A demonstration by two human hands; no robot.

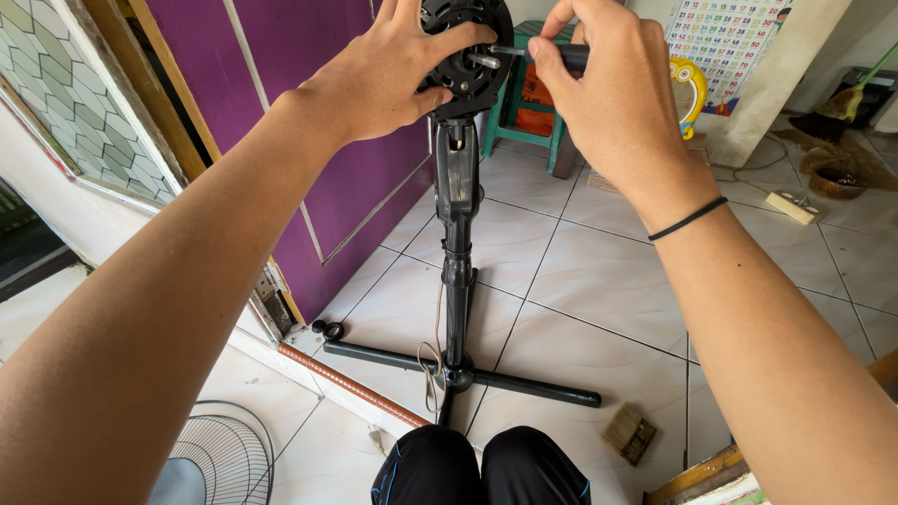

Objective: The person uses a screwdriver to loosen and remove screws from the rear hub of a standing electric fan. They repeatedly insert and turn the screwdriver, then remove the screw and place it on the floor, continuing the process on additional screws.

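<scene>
A black standing fan without its blades stands on a cross-shaped base (468, 376) on the tiled floor. My left hand (388, 70) wraps around the round black motor head (465, 65) at the top of the pole (457, 234). My right hand (599, 89) grips a black-handled tool (561, 54), likely a screwdriver, whose metal tip points at the motor's front near the shaft. A black band circles my right wrist. My knees in dark trousers (482, 468) show at the bottom.
A wire fan guard (224, 454) lies bottom left. Two small black rings (327, 329) lie by a purple door (309, 122). A brush (630, 433) lies right of the base. A green stool (524, 103), a wall chart, a power strip (791, 206) and a broom stand behind.
</scene>
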